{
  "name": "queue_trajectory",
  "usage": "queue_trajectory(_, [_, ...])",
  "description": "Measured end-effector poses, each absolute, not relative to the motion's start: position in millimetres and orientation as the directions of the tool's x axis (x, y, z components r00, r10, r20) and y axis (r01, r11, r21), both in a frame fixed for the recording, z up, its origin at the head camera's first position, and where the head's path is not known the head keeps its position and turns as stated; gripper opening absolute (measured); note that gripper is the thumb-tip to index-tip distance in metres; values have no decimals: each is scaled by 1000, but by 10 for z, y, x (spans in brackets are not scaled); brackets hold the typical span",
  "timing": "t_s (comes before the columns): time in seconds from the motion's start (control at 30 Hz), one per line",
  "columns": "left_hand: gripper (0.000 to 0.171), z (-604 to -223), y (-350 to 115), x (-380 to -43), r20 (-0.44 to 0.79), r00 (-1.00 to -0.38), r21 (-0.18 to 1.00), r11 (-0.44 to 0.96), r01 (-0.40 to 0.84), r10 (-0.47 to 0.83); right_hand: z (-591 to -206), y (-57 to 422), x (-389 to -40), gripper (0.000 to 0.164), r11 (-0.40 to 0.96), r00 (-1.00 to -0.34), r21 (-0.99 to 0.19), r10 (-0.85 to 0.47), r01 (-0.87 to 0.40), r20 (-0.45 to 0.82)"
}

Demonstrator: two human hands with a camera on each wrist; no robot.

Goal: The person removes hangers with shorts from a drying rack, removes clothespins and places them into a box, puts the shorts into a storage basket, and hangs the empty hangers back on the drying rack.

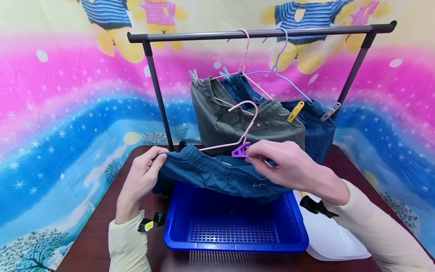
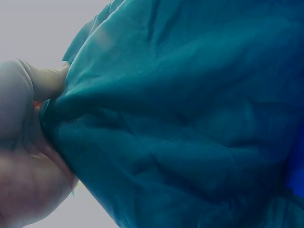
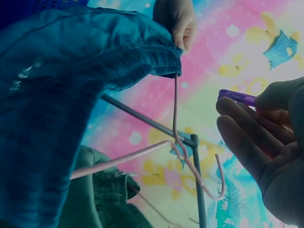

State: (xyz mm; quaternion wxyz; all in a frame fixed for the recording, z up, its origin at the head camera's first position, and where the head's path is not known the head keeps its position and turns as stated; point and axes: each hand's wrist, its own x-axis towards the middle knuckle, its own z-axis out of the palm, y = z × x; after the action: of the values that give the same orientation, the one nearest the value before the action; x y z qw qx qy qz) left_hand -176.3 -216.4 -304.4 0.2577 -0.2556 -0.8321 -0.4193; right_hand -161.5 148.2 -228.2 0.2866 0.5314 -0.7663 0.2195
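Note:
My left hand (image 1: 141, 175) pinches the left corner of the waistband of blue shorts (image 1: 217, 170), thumb on top of the cloth. Inside the waistband sits a pink hanger (image 1: 249, 124), its hook standing free above the cloth. In the left wrist view the shorts (image 2: 180, 114) fill most of the picture, drawn taut from the fingers. Between thumb and fingers my right hand (image 1: 289, 166) holds a purple clothespin (image 1: 240, 150) over the middle of the waistband. The right wrist view shows this clothespin (image 3: 237, 97) apart from the cloth.
A blue basket (image 1: 234, 247) stands below the shorts on the dark table (image 1: 91, 230). Behind, a rack (image 1: 197, 36) carries green shorts (image 1: 221, 124) and another blue pair (image 1: 321, 136), held on hangers with clothespins such as a yellow one (image 1: 295, 111). A white sheet-like thing (image 1: 334, 241) lies right of the basket.

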Motion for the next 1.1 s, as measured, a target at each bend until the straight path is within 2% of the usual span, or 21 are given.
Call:
queue_trajectory(0.17, [15, -3034, -2157, -1760, 645, -735, 570, 512, 643, 206, -2344, 1654, -1610, 33, 364, -295, -33, -696, -931, 654])
queue_trajectory(0.2, [15, -3030, -2154, -1761, 646, -735, 569, 512, 644, 207, -2357, 1695, -1614, 32, 367, -302, -39, -694, -930, 654])
queue_trajectory(0.27, [15, -3026, -2150, -1761, 643, -737, 569, 515, 641, 206, -2382, 1784, -1618, 17, 383, -332, -64, -691, -922, 642])
queue_trajectory(0.5, [14, -3030, -2156, -1757, 639, -741, 567, 525, 635, 206, -2491, 2046, -1641, 15, 424, -411, -150, -635, -893, 654])
queue_trajectory(0.63, [14, -3037, -2160, -1752, 638, -743, 573, 522, 632, 200, -2542, 2148, -1653, 40, 457, -442, -162, -615, -875, 653])
queue_trajectory(0.87, [15, -3043, -2155, -1752, 636, -744, 574, 518, 634, 204, -2666, 2375, -1693, 44, 510, -474, -140, -614, -849, 631])
queue_trajectory(1.1, [15, -3036, -2155, -1743, 631, -755, 593, 517, 618, 178, -2837, 2621, -1750, 30, 654, -649, -189, -585, -732, 486])
